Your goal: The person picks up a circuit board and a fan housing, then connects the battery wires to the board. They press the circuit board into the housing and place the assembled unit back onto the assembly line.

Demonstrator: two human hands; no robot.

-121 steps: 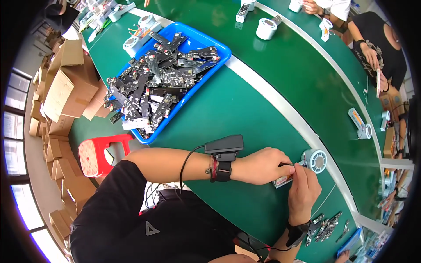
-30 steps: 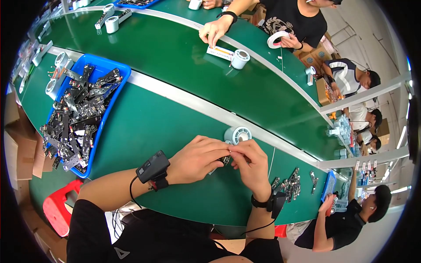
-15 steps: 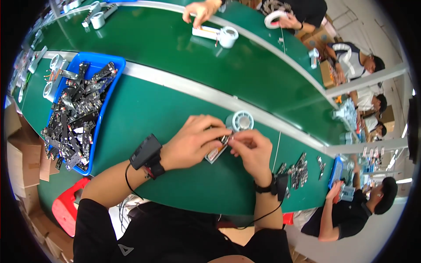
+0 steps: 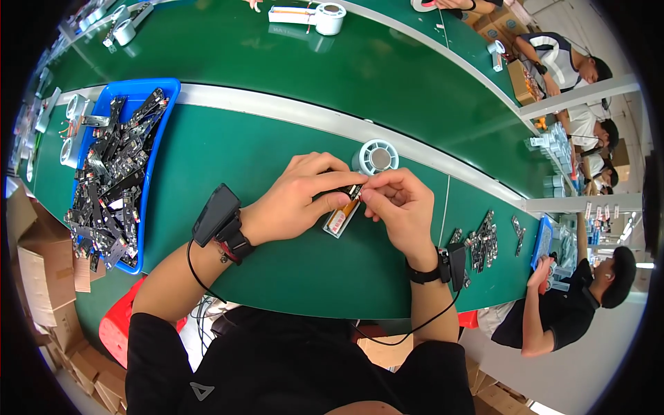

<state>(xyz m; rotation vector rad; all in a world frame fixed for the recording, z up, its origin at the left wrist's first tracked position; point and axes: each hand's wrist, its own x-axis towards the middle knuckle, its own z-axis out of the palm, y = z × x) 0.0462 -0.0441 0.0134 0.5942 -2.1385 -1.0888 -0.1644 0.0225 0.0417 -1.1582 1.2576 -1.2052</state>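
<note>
A pale blue-and-white handheld fan with a round head lies on the green table before me. Its open white handle points toward me, an orange and white part inside. My left hand is closed over the handle, thumb and forefinger pinching a small black circuit board just below the head. From the other side my right hand pinches at the board's end beside the fan head. Whatever sits between those right fingertips is too small and covered to name.
On my left stands a blue tray heaped with black circuit boards. More boards lie to the right. Beyond a pale rail, another fan rests on the green conveyor. A co-worker sits at the right.
The whole view has shifted. Across the conveyor, a co-worker's hand has drawn back from the fan there. Both my hands stay at the fan, and the black board shows more clearly between them.
</note>
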